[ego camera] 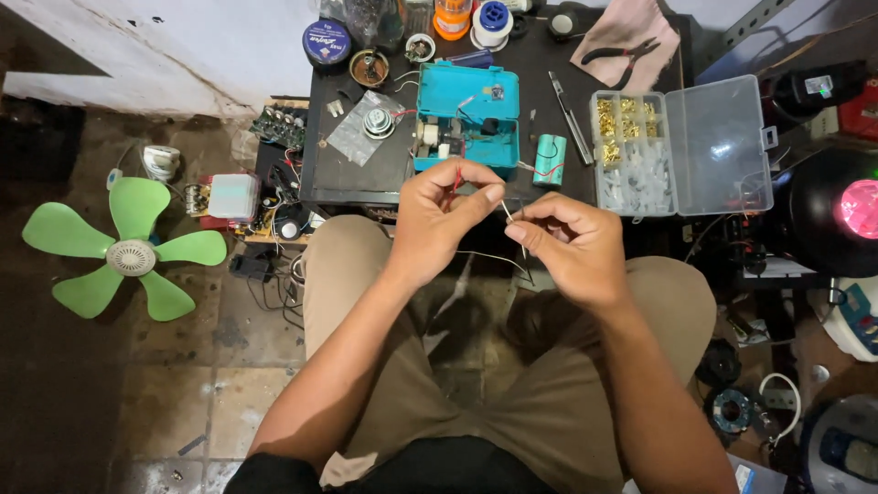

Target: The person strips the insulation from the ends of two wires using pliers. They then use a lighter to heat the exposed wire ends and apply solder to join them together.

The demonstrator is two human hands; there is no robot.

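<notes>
Left hand [441, 218] pinched red wire [456, 177] from teal device [465, 116]; right hand [567, 242] pinched thin wire [508, 212] between fingertips, both held over lap, just below dark table [361, 174] edge.

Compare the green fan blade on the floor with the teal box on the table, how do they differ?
The green fan blade lies on the tiled floor, while the teal box sits on the dark table. The fan blade is a five-lobed wheel with a white hub; the teal box is rectangular. The fan blade has nothing attached; the teal box lies open, showing parts and wires. Both look like plastic.
</notes>
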